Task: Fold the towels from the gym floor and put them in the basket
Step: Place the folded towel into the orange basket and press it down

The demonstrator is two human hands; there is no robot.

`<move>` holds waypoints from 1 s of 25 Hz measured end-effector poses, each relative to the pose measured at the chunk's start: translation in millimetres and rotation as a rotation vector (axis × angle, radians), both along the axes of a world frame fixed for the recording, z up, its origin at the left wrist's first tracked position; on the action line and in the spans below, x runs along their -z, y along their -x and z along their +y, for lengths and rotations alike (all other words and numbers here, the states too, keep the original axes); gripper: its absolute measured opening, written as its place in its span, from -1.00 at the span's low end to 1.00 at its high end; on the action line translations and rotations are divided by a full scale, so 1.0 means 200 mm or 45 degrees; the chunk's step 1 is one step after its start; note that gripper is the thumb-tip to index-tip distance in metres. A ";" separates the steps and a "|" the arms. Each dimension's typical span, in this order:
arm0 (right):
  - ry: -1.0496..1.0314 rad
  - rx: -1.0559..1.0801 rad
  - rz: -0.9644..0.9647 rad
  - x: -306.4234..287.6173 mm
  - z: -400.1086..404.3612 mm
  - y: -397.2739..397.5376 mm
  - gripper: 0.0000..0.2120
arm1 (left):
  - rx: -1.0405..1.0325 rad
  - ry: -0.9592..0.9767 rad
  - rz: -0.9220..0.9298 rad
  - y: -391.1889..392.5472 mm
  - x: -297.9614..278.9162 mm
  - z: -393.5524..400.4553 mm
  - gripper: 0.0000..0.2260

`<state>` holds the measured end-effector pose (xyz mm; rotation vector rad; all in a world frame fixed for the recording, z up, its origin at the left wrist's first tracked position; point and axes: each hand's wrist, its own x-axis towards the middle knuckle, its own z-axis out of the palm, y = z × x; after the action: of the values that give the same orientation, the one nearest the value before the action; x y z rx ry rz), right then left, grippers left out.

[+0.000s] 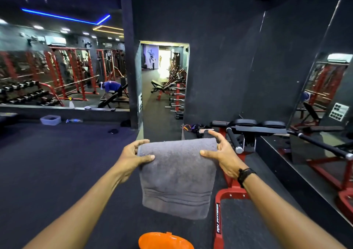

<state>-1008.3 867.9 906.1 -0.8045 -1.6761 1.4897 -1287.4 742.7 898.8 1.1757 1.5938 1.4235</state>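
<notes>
Orange basket [165, 241] at bottom edge, directly below towel; only part of rim and upper wall in frame, rest cut off, contents not visible. Small pale tub [50, 119] on floor far left by mirror base; dark inside, contents not discernible. Clear bottle [74, 120] lying on its side just beside tub.

Grey towel [175, 174] held up in mid-air at chest height, folded over along top edge, hanging flat with stitched bands near bottom hem. Lower right corner curling slightly. Clear of dark gym floor [47, 163], hanging above basket without touching it.

Left hand [133, 158] gripping towel's upper left corner: thumb across front face, fingers curled around behind top edge. Right hand [223, 154] at upper right corner: thumb lying on front face, fingers spread and extended past the edge; fingertips' contact with the back hidden by cloth. Black band on right wrist.

Red-framed bench machine [235, 174] to the right, black pads and roller handle, partly hidden behind right forearm; label on frame too small to read. Two small dark items [114, 131] on floor near pillar, unidentifiable. Tangle of cords and gear [193, 128] behind towel's top edge, partly hidden. Wall mirror [61, 73] reflecting red racks, dumbbells and a bent-over person in blue, blurred.
</notes>
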 end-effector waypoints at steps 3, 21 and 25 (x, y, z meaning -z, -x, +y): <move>-0.481 -0.030 -0.636 -0.02 -0.01 -0.01 -0.17 | 0.065 0.066 0.223 0.03 0.00 0.03 -0.68; -0.101 -0.206 -0.272 -0.28 0.00 0.02 -0.63 | 0.192 -0.099 -0.165 0.06 -0.30 0.02 -0.31; 0.129 -0.066 -0.013 -0.12 0.03 0.06 -0.59 | 0.059 -0.132 -0.397 0.00 -0.19 0.03 -0.26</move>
<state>-1021.2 873.7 930.1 -0.8296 -1.6510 1.6197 -1287.5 749.1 936.0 0.9836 1.2837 1.5873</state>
